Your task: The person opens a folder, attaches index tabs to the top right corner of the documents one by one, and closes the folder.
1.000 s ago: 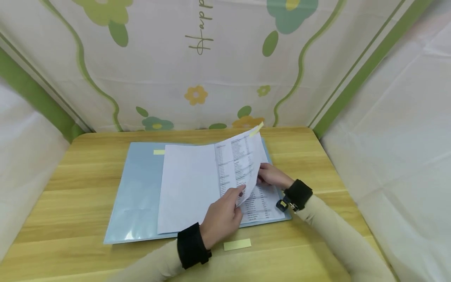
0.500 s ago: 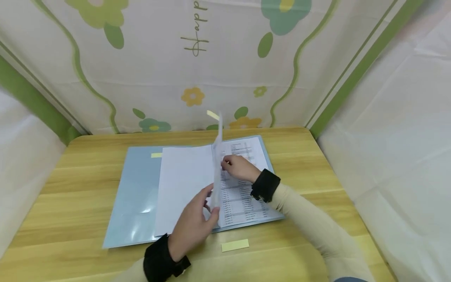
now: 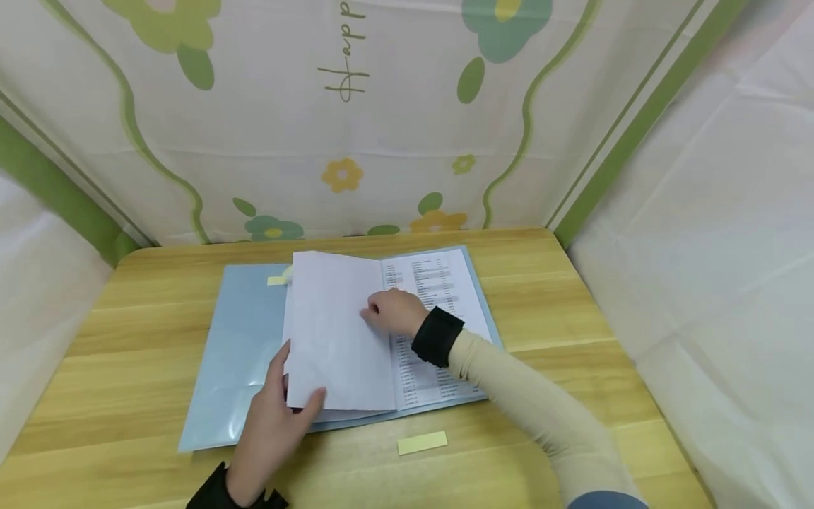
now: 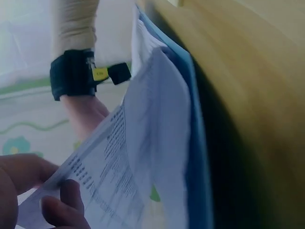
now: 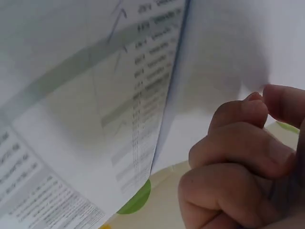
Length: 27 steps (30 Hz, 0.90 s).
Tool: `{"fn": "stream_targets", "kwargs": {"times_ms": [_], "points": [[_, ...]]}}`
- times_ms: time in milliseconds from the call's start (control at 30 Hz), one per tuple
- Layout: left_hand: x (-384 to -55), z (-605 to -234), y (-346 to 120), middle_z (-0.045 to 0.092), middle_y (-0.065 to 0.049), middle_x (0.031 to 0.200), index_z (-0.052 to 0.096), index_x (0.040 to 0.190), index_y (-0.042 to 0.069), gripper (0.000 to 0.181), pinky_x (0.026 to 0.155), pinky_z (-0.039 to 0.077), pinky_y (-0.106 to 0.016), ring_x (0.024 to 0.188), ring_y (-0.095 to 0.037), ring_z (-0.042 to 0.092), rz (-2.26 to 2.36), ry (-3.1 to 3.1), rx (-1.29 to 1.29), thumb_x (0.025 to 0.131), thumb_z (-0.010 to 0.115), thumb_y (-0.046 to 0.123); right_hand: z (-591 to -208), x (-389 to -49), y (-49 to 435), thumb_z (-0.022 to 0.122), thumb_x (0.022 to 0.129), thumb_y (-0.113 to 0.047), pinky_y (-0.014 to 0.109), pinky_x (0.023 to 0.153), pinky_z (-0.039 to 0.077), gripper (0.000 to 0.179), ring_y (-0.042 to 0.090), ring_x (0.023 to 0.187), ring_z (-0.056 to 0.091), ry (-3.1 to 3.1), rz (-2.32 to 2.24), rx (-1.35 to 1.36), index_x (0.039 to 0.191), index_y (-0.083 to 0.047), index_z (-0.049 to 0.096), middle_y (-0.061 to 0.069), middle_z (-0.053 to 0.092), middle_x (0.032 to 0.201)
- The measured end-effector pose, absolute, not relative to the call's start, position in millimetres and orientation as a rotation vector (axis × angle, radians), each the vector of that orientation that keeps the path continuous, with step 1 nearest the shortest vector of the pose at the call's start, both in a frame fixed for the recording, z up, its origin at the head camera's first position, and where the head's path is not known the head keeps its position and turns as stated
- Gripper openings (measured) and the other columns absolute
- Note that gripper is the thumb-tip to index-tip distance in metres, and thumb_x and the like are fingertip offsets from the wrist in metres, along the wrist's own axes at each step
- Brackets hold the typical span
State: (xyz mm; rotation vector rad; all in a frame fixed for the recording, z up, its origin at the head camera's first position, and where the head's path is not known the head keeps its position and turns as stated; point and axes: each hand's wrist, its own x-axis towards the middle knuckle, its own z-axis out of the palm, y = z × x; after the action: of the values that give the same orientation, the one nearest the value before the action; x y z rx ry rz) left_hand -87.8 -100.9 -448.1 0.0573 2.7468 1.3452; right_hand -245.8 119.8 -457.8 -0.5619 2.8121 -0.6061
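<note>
On the table lies a light blue folder, spread open with printed sheets on its right side. A turned page, blank side up, slants over the left side. My left hand pinches this page at its lower left edge, thumb on top and fingers beneath. In the left wrist view, the fingers hold the page's edge, and print shows on its underside. My right hand is near the fold, over the page, fingers curled. The right wrist view shows nothing between its fingers.
A yellow strip lies on the wooden table in front of the folder. Another yellow strip shows at the page's upper left. Flowered cloth hangs behind the table, with white cloth at the right.
The page has swung from the right side, through upright, over to the left. My left hand has carried its edge leftward. My right hand has moved left from the sheets' right edge to the fold.
</note>
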Motion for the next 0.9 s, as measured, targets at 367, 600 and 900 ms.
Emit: {"fn": "stream_targets", "kwargs": {"times_ms": [367,600,900], "points": [[-90.1,-469.9,-123.6,0.058,-0.035,0.133,0.038,0.149,-0.010,0.075,0.087,0.053,-0.055,0.115,-0.047,0.062,0.874,2.902,0.069,0.093,0.074,0.024,-481.4,-241.2,97.6,0.065,0.101,-0.038,0.026,0.054,0.039,0.034,0.011,0.059,0.051,2.877,-0.414,-0.565,0.076,-0.016,0.060,-0.004,0.055,0.064],[-89.6,-480.3,-129.5,0.067,-0.029,0.121,0.055,0.138,-0.010,0.064,0.074,0.057,-0.053,0.106,-0.045,0.066,0.601,2.974,0.080,0.092,0.075,0.030,-485.4,-238.1,85.9,0.066,0.099,-0.042,0.026,0.053,0.041,0.032,0.010,0.059,0.054,2.908,-0.255,-0.623,0.079,-0.016,0.063,-0.006,0.059,0.067],[-88.0,-484.2,-134.1,0.070,-0.018,0.076,0.063,0.127,-0.011,0.067,0.041,0.042,-0.034,0.059,-0.027,0.064,0.407,3.038,0.136,0.085,0.082,0.037,-487.4,-237.0,75.1,0.070,0.096,-0.043,0.025,0.049,0.040,0.032,0.010,0.057,0.053,2.934,-0.047,-0.731,0.081,-0.015,0.065,-0.004,0.061,0.068]]}}
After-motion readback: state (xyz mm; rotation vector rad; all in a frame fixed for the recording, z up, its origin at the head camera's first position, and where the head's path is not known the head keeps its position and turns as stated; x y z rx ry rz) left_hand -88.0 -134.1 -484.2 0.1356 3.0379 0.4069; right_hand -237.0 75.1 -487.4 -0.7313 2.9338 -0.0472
